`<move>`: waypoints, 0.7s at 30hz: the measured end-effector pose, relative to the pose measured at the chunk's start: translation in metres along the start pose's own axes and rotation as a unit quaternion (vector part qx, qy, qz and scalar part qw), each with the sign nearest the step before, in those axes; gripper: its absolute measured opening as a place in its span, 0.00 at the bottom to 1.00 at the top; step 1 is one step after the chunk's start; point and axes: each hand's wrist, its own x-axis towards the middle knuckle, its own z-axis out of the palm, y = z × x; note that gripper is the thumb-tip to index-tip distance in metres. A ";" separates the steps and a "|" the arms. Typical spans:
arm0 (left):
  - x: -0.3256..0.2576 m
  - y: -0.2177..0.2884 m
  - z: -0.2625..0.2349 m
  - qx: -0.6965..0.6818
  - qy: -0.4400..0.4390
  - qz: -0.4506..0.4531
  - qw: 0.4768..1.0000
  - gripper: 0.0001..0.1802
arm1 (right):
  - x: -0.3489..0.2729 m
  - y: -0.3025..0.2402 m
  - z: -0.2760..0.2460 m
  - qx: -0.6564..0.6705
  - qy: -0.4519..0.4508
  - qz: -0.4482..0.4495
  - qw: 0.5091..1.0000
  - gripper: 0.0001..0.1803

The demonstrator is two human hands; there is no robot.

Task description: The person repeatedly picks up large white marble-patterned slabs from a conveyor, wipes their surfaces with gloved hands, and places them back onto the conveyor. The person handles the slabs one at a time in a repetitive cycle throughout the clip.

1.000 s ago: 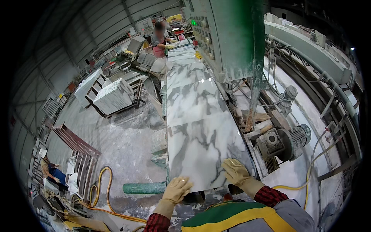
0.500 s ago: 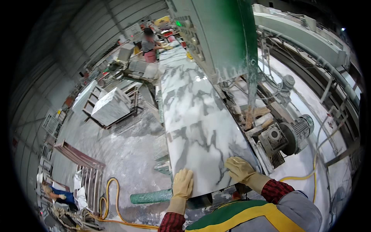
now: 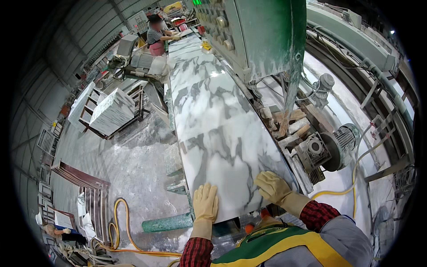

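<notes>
A long white marble slab (image 3: 213,147) with grey veins stretches away from me, its polished top shining. Flat near its near left corner lies my left hand (image 3: 205,202), in a cream rubber glove, fingers stretched out. My right hand (image 3: 273,187), gloved alike, rests on the slab's near right side with its fingers slightly bent and pointing left. Neither hand grips anything. A faint line crosses the marble ahead of my hands. Whether it is one slab or pieces end to end, I cannot tell.
Right of the slab stand a green control cabinet (image 3: 267,40) and a motor (image 3: 344,140). Left are a stack of marble blocks (image 3: 113,111), a metal rack (image 3: 91,191), a yellow hose (image 3: 116,222) and a green roller (image 3: 167,223). A person (image 3: 155,35) works at the far end; another (image 3: 55,229) is lower left.
My view has shifted a little, so most of the scene sits higher and further left. Both hands stay on the slab, the left one's fingers now lying flatter. The far person has shifted posture slightly.
</notes>
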 end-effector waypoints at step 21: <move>0.019 -0.007 -0.004 -0.012 0.027 0.014 0.999 0.23 | 0.012 0.003 -0.002 -0.010 -0.006 0.024 1.000 0.17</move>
